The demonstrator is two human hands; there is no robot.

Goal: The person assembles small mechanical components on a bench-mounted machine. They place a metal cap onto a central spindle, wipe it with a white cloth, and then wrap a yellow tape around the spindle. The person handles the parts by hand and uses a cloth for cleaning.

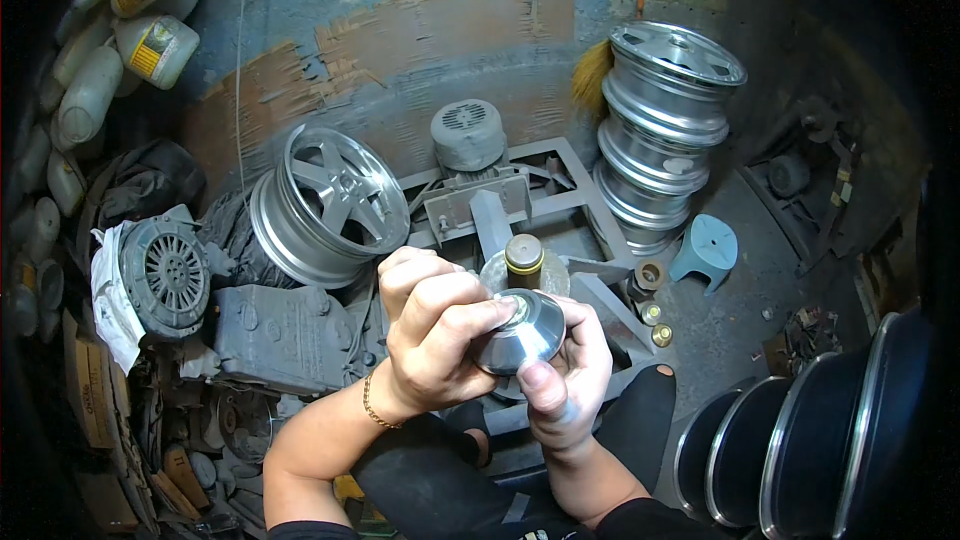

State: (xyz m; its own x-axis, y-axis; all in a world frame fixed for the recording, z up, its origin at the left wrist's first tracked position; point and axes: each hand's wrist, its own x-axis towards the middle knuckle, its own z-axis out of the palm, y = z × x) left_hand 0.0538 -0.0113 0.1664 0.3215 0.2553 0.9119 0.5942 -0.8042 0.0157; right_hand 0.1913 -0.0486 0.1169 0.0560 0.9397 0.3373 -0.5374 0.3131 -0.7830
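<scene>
A shiny metal cone (541, 328) with a hole or recess in its top is held between my two hands, in front of the machine's spindle. My left hand (425, 325) is curled, its fingertips pressed at the cone's small top end; a pale yellowish spot shows there, too small to name. From the right, my right hand (568, 375) grips the cone, with the thumb on its near side. Just beyond the cone stands an upright dark spindle (524, 270) with a yellow ring near its top, rising from a round metal flange.
Behind the spindle, a grey motor (468, 135) sits on a steel frame (575, 175). A wheel rim (330, 205) leans at left; stacked rims (665, 135) stand at right, near a blue stool (705, 248). Small metal cylinders (651, 313) lie by the frame. More rims (815, 435) are at lower right.
</scene>
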